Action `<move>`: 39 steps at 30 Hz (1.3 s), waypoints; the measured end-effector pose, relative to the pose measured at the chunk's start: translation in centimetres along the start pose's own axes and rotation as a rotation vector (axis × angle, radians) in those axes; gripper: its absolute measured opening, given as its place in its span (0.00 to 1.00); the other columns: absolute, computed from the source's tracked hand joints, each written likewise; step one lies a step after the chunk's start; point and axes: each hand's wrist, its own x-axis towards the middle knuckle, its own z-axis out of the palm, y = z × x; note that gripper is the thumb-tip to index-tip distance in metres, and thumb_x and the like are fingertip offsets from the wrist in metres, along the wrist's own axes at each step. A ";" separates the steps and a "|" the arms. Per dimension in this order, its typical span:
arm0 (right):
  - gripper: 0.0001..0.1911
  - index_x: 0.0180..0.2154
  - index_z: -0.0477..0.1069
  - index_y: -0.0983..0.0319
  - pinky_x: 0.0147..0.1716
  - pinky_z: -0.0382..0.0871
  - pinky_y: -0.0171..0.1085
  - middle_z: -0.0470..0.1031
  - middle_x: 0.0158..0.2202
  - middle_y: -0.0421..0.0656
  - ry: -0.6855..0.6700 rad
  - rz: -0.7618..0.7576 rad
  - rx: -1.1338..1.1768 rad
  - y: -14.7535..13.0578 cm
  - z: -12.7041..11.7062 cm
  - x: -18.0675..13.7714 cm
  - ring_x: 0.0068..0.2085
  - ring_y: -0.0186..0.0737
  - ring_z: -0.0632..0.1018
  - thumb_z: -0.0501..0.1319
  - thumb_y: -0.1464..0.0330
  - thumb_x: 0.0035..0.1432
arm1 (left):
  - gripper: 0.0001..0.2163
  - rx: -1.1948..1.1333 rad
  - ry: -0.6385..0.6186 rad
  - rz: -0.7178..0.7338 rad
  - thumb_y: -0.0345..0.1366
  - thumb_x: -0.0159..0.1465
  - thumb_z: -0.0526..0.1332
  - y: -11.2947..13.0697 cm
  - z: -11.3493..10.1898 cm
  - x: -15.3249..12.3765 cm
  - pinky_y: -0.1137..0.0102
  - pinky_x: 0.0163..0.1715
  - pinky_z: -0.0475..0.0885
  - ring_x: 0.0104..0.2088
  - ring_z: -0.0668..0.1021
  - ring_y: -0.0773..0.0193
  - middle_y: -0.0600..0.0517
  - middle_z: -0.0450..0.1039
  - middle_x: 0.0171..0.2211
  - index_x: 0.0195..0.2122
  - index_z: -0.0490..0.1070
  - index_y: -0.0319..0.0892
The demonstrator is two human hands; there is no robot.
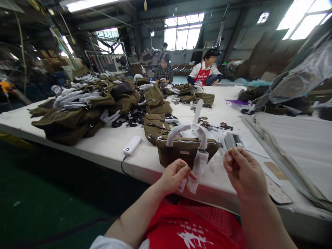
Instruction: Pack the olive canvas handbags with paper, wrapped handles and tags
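Note:
An olive-brown handbag point(168, 152) stands at the table's front edge, its top zipper facing up and its handles point(178, 129) wrapped in white material. Just in front of it, my left hand point(173, 177) is closed in a pinch on a small brown piece point(190, 169), mostly hidden by the fingers. A white tag point(182, 185) hangs below those fingers, beside a white wrapped strap point(200, 164). To the bag's right, my right hand point(246, 171) is raised with thumb and fingers pinched together. Whatever it holds is too small to make out.
Olive bags point(70, 122) are heaped on the left of the white table point(140, 162). A white power bank point(132, 145) with a cable lies near the front edge. A grey device point(232, 140) sits behind my right hand. Co-workers point(203, 73) sit across the table.

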 end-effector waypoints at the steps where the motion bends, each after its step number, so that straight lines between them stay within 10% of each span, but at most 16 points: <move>1: 0.14 0.27 0.71 0.62 0.14 0.57 0.22 0.65 0.20 0.35 -0.003 0.021 -0.017 0.2 0.0 -0.2 0.18 0.23 0.64 0.72 0.62 0.50 | 0.20 0.008 0.026 0.022 0.53 0.61 0.62 0.0 -0.1 0.0 0.75 0.14 0.71 0.16 0.78 0.65 0.50 0.79 0.31 0.38 0.57 0.43; 7: 0.17 0.27 0.69 0.62 0.10 0.47 0.22 0.65 0.18 0.35 -0.044 0.180 -0.093 1.1 0.2 -1.0 0.15 0.22 0.58 0.72 0.58 0.49 | 0.17 0.058 0.138 0.138 0.50 0.63 0.61 0.0 -0.9 0.1 0.73 0.14 0.72 0.17 0.78 0.67 0.51 0.77 0.38 0.41 0.59 0.44; 12: 0.18 0.29 0.69 0.61 0.13 0.54 0.24 0.67 0.20 0.36 -0.186 0.218 -0.202 2.2 1.1 -0.4 0.16 0.24 0.64 0.70 0.55 0.52 | 0.13 0.476 0.222 0.301 0.45 0.65 0.61 0.8 -2.4 -0.4 0.71 0.33 0.75 0.29 0.79 0.67 0.50 0.75 0.31 0.35 0.73 0.39; 16: 0.18 0.35 0.71 0.61 0.19 0.65 0.30 0.73 0.25 0.39 -0.341 0.121 -0.443 4.5 3.2 1.1 0.21 0.32 0.72 0.65 0.53 0.56 | 0.13 0.686 0.297 0.287 0.44 0.65 0.59 0.5 -4.4 -0.7 0.69 0.41 0.73 0.37 0.79 0.62 0.47 0.80 0.35 0.39 0.79 0.41; 23: 0.11 0.37 0.75 0.60 0.30 0.67 0.37 0.79 0.30 0.43 -0.375 -0.180 -1.046 9.0 7.9 5.3 0.22 0.36 0.75 0.57 0.62 0.59 | 0.17 0.362 0.439 0.158 0.49 0.60 0.64 -1.9 -7.4 -0.2 0.72 0.30 0.72 0.28 0.78 0.65 0.50 0.78 0.27 0.39 0.74 0.39; 33: 0.19 0.35 0.68 0.61 0.15 0.51 0.30 0.69 0.15 0.35 -0.430 0.106 -0.580 12.4 9.8 6.1 0.13 0.30 0.62 0.58 0.50 0.55 | 0.08 0.776 0.500 0.360 0.39 0.63 0.62 -1.4 -9.7 -0.4 0.70 0.37 0.72 0.33 0.78 0.63 0.51 0.78 0.30 0.31 0.79 0.44; 39: 0.15 0.27 0.68 0.60 0.13 0.44 0.30 0.58 0.10 0.31 -0.484 0.188 -0.646 12.2 9.7 6.5 0.12 0.28 0.57 0.60 0.55 0.53 | 0.09 0.946 0.767 0.390 0.39 0.68 0.55 -1.5 -9.5 0.2 0.71 0.36 0.70 0.33 0.79 0.64 0.52 0.79 0.32 0.41 0.73 0.45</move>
